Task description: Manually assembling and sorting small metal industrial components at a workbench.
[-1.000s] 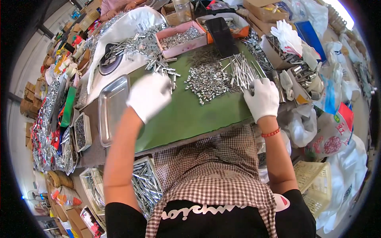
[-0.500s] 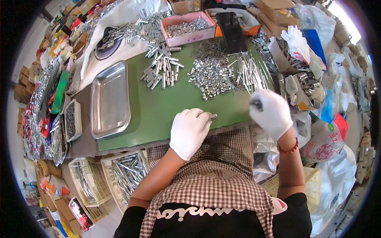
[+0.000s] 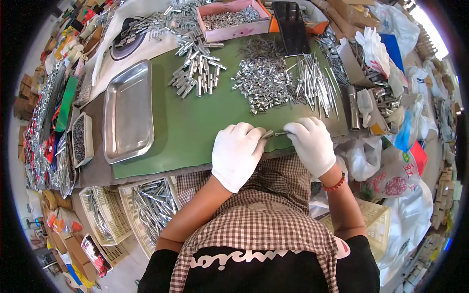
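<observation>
A: Right now, nearest in, both white-gloved hands meet at the near edge of the green mat-covered tabletop (image 3: 205, 132). The left hand (image 3: 238, 154) is curled shut around a short silver metal sleeve (image 3: 267, 134), whose tip pokes out toward the right. The right hand (image 3: 312, 144) pinches a thin silver metal pin (image 3: 281, 133), aimed at that tip.

B: What could go wrong there?

A: The two parts sit right over the mat's edge, above the checked apron (image 3: 254, 215). If the gloved fingers slip, either piece would likely fall into the lap or to the floor. Thick gloves dull the feel, so the pin could go in crooked.

B: And farther out?

A: Beyond the hands lies a heap of small shiny metal clips (image 3: 264, 80), with a spread of long thin metal rods (image 3: 317, 85) just right of it and a cluster of stubby metal tubes (image 3: 198, 68) to the left. A careless reach could sweep the heaps together. The flat steel tray (image 3: 128, 112) sits at far left, well apart, and the pink box of small metal parts (image 3: 232, 19) farthest off.
</observation>
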Demonstrator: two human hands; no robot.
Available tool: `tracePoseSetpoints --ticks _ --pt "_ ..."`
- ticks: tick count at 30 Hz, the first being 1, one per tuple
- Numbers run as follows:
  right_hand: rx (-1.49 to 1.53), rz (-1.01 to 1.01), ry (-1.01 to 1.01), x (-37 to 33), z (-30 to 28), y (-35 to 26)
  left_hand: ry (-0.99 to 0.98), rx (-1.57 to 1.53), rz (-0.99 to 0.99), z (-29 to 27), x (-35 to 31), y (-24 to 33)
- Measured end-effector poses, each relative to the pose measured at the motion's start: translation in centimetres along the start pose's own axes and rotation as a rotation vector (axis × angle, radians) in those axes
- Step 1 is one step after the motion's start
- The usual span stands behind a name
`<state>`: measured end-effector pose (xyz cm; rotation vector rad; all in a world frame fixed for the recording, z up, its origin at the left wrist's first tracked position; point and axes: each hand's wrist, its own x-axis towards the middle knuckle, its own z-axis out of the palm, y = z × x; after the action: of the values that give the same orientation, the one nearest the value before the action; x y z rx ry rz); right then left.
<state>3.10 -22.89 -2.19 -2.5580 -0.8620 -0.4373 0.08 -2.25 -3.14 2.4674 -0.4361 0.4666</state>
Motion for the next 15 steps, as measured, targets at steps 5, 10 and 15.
tracePoseSetpoints --ticks 5,10,15 --pt "0.012 0.039 0.069 0.2 0.4 0.2 0.005 -0.016 -0.017 -0.1 0.0 0.0" --pt "0.055 0.040 0.087 0.5 0.8 0.1 0.011 -0.034 -0.006 -0.2 0.1 0.0" --pt "0.057 -0.037 0.089 1.1 0.5 0.2 0.005 -0.041 -0.009 0.0 0.1 -0.3"
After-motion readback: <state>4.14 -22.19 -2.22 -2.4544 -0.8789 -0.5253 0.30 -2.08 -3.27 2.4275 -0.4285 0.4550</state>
